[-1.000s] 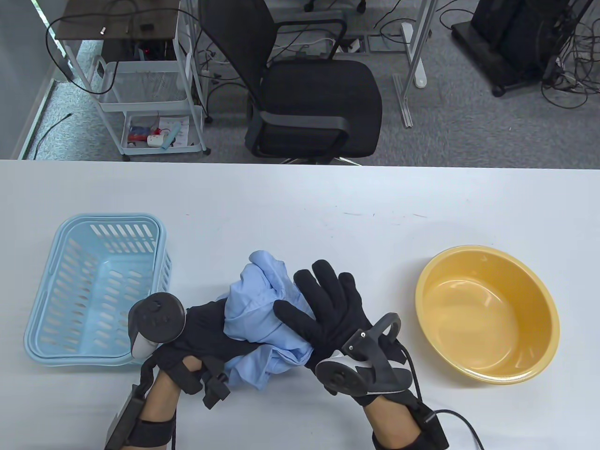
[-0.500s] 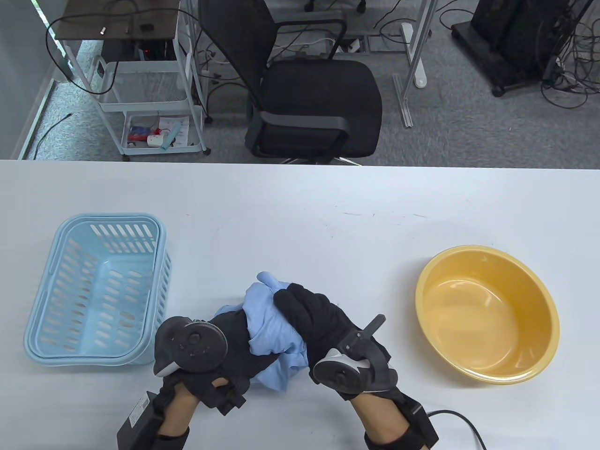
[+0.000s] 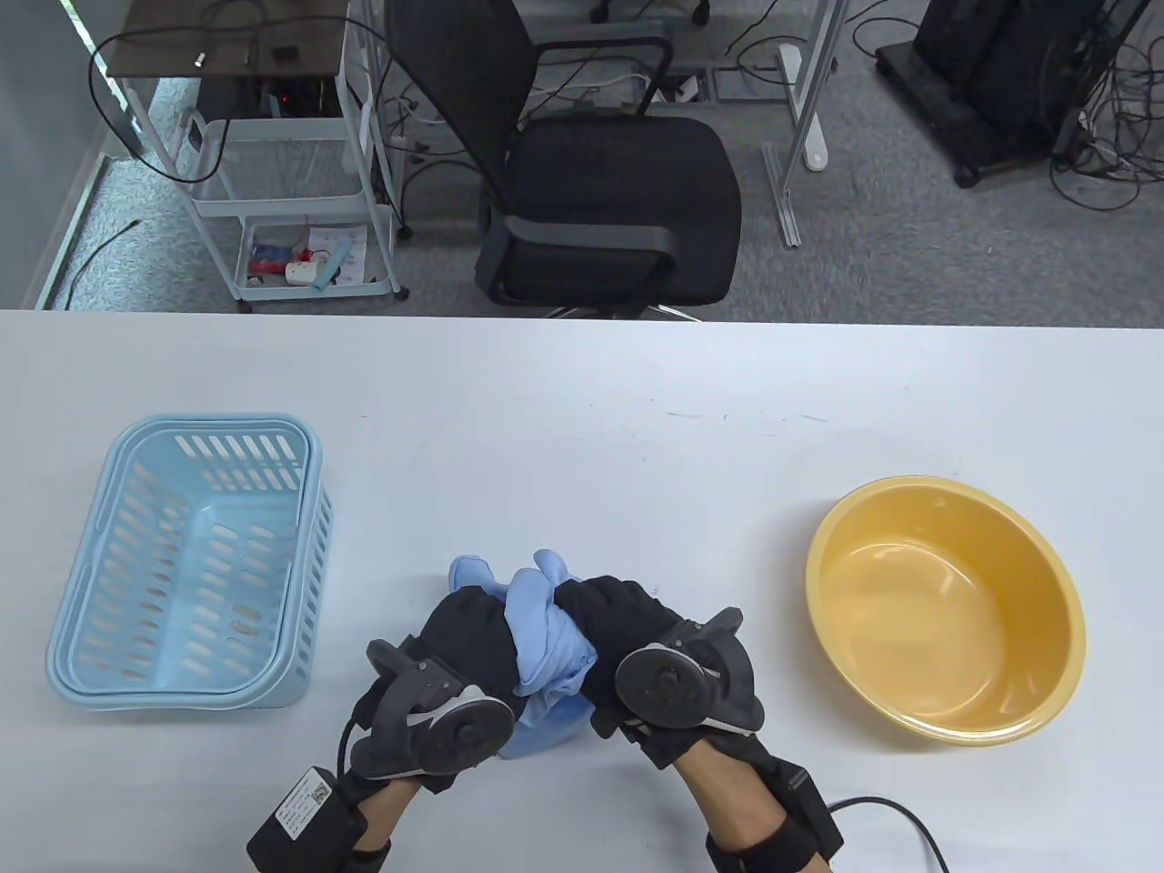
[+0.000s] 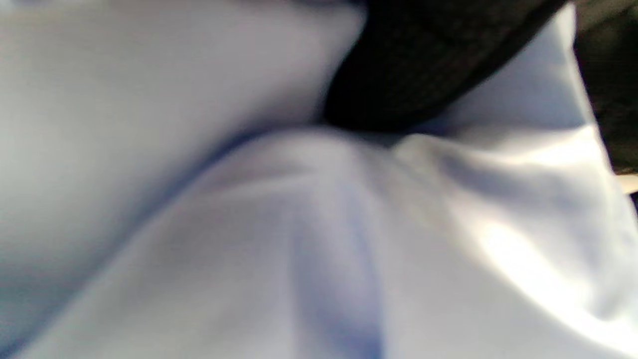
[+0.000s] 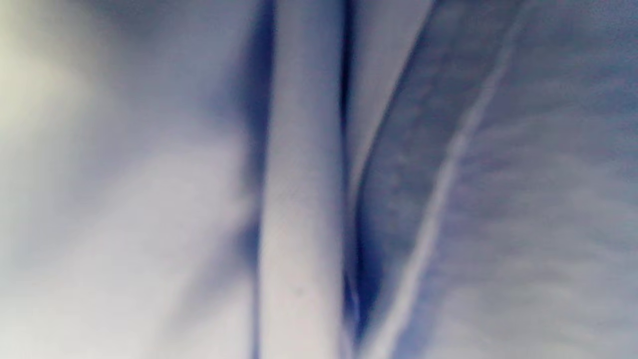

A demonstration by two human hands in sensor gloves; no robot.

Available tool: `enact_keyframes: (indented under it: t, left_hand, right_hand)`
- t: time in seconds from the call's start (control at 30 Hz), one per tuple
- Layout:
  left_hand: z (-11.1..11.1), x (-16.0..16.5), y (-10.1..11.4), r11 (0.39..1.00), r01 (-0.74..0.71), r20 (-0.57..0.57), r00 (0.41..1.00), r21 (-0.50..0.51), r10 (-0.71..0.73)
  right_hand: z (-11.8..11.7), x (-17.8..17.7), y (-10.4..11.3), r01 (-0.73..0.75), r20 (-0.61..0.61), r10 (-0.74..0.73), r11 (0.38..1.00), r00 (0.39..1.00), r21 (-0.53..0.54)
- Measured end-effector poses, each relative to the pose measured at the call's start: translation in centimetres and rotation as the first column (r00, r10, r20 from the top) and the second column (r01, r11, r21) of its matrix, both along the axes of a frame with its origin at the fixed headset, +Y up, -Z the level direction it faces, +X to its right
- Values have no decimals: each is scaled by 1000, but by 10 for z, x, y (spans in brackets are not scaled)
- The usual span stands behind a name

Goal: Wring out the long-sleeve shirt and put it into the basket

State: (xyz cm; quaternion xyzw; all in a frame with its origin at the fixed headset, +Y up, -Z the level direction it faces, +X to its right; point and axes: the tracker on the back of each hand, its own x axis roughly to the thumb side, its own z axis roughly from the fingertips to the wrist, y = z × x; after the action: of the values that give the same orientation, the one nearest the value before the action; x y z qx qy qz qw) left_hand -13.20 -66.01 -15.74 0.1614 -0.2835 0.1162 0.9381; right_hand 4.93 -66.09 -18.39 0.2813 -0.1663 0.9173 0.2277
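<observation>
The light blue long-sleeve shirt is bunched into a tight wad near the table's front edge, between both gloved hands. My left hand grips its left side with curled fingers. My right hand grips its right side the same way. A fold of cloth sticks up between the two fists. Both wrist views are filled with blurred blue shirt fabric; a black gloved finger crosses the top of the left wrist view. The light blue slotted basket stands to the left with nothing in it.
A yellow basin sits on the white table to the right of my hands. Beyond the far table edge stand a black office chair and a white wire cart on the carpet.
My right hand went from flat on the shirt to curled round it. Both hands turned inward and drew together toward the front edge, squeezing the shirt into a smaller wad.
</observation>
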Motion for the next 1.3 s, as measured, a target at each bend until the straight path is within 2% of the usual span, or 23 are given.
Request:
enact_keyframes:
  t: [0.07,0.27,0.4,0.53,0.67,0.8,0.97,1.13,1.3]
  left_hand:
    - [-2,-3,3,1000,-23,-20,1000,-11,23]
    - [-14,-33,14,949,-292,-97,955,-117,282]
    - [-15,-57,29,893,-438,-171,892,-103,418]
    - [-11,-88,50,835,-549,-240,815,-28,528]
    - [-6,-116,72,819,-569,-308,768,75,561]
    - [-1,-143,91,794,-587,-375,708,159,599]
    - [8,-171,105,772,-567,-459,626,288,631]
    - [7,-192,100,791,-514,-575,554,333,602]
    - [-3,-207,77,837,-460,-703,489,296,517]
  right_hand:
    - [0,0,2,1,11,-1,1000,1000,1]
    - [-1,8,6,-26,35,26,1000,999,16]
    - [-3,22,11,6,66,-7,1000,998,8]
    - [-10,39,13,-6,130,10,1000,991,-28]
    - [-16,48,7,-84,185,96,994,978,-72]
    - [-20,50,1,-96,196,115,990,974,-102]
    - [-22,51,-3,-106,202,128,987,971,-118]
    - [-23,52,-3,-110,214,134,987,968,-121]
    - [-24,54,-5,-136,232,164,982,959,-132]
